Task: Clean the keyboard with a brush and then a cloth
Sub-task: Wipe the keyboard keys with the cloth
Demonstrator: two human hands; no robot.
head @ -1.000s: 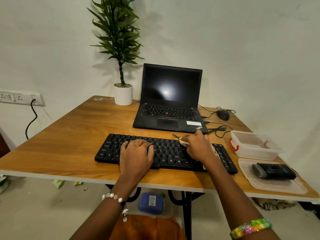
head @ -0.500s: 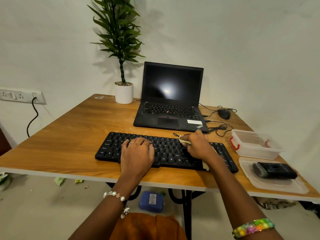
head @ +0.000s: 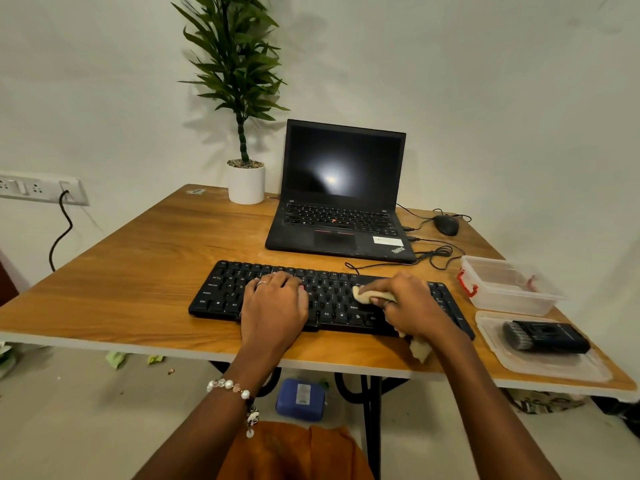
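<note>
A black keyboard (head: 221,289) lies near the front edge of the wooden table (head: 138,271). My left hand (head: 273,303) rests flat on its left-middle keys, fingers spread, holding nothing. On the right-middle keys, my right hand (head: 412,306) grips a beige cloth (head: 365,294) and presses it onto them; a corner of the cloth (head: 420,348) hangs out below my wrist. The black brush (head: 545,337) lies in a clear lid (head: 554,368) at the table's right front.
Behind the keyboard stands an open black laptop (head: 339,199). A potted plant (head: 246,181) is at the back left, a mouse (head: 446,224) with loose cables at the back right. A clear plastic box (head: 509,285) sits right of the keyboard. The wall is close behind.
My right hand has slid the cloth toward me and slightly right across the keys. My left hand has stayed on the keyboard.
</note>
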